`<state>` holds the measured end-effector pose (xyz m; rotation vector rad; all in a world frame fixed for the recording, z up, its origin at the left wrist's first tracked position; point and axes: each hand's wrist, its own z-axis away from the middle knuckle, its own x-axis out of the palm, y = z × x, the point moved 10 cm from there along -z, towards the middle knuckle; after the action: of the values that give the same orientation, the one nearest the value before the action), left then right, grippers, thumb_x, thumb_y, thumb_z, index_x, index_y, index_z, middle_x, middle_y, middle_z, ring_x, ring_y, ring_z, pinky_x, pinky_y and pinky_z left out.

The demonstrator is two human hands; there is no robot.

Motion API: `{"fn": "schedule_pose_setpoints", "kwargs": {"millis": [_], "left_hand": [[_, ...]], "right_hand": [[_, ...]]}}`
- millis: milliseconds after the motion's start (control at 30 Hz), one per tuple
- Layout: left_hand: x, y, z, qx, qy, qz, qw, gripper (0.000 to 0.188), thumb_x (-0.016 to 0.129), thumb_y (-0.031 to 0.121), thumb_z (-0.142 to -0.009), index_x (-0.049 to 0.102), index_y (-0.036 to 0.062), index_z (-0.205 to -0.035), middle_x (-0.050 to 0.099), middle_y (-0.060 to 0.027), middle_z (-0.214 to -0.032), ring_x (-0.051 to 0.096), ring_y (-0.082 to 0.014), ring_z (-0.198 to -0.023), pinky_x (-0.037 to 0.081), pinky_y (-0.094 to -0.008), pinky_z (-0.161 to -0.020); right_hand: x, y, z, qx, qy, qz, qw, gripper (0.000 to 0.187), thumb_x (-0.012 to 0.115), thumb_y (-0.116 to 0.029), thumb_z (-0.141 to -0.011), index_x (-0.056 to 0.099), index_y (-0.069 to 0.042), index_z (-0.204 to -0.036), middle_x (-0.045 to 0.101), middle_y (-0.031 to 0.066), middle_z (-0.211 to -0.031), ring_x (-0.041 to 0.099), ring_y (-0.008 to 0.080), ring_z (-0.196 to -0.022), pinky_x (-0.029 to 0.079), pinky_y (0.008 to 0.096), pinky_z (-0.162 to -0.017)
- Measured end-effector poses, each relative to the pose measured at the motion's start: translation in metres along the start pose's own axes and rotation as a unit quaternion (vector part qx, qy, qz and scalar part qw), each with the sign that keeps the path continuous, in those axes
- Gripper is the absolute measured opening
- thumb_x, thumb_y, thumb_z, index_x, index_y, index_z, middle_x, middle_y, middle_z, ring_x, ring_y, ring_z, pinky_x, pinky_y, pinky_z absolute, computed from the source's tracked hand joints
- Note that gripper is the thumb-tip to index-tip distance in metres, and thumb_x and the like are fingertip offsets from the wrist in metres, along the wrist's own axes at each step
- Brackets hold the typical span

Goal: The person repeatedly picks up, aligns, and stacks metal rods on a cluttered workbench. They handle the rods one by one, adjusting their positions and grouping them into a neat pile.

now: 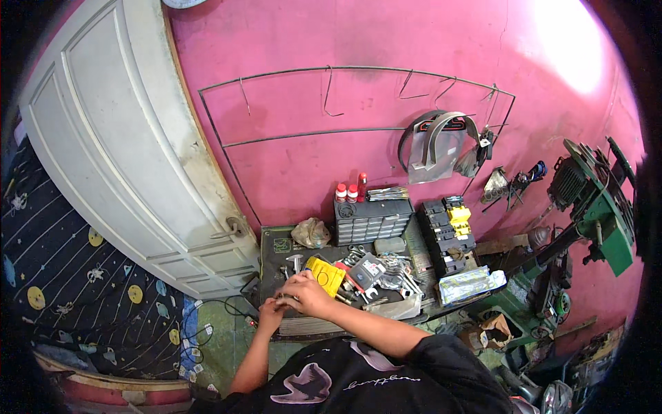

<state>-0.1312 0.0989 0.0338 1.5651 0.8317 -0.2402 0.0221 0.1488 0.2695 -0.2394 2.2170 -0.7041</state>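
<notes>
My left hand (271, 314) and my right hand (307, 297) meet over the front left of a dark workbench (274, 257). Both have their fingers closed together, and whatever small thing lies between them is hidden. Just beyond the right hand is a yellow packet (326, 274) with a dark ring shape on it. A hammer-like tool (294, 261) lies behind the hands. To the right, a dark grey box (366, 272) rests among several wrenches (396, 270) and other metal tools.
A grey drawer cabinet (373, 226) with red bottles (352, 192) on top stands against the pink wall, a crumpled plastic bag (312, 233) beside it. Farther right are black-and-yellow cases (445, 238) and a green machine (598, 224). A white door (138, 138) is at left.
</notes>
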Motion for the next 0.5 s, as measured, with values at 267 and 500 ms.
{"fn": "schedule_pose_setpoints", "kwargs": {"millis": [267,500], "left_hand": [[-0.004,0.006,-0.005,-0.024,0.030,0.056,0.998,0.020,0.079,0.011,-0.076,0.075,0.0086,-0.095,0.067,-0.0121,-0.093,0.067,-0.0298,-0.087,0.054,-0.0394,-0.078],[-0.003,-0.012,-0.003,-0.038,0.059,0.095,0.993,0.019,0.078,0.011,-0.077,0.075,0.0098,-0.097,0.068,-0.0115,-0.098,0.068,-0.0288,-0.089,0.054,-0.0385,-0.079]], "right_hand": [[0.021,0.014,-0.004,0.026,0.011,-0.021,0.999,0.018,0.071,-0.024,-0.084,0.073,-0.011,-0.096,0.069,0.0066,-0.095,0.063,0.0231,-0.096,0.039,0.0383,-0.089],[0.025,0.025,-0.004,0.099,-0.002,-0.003,0.995,0.022,0.065,-0.026,-0.090,0.072,-0.013,-0.106,0.070,0.0044,-0.096,0.061,0.0240,-0.101,0.039,0.0399,-0.089]]}}
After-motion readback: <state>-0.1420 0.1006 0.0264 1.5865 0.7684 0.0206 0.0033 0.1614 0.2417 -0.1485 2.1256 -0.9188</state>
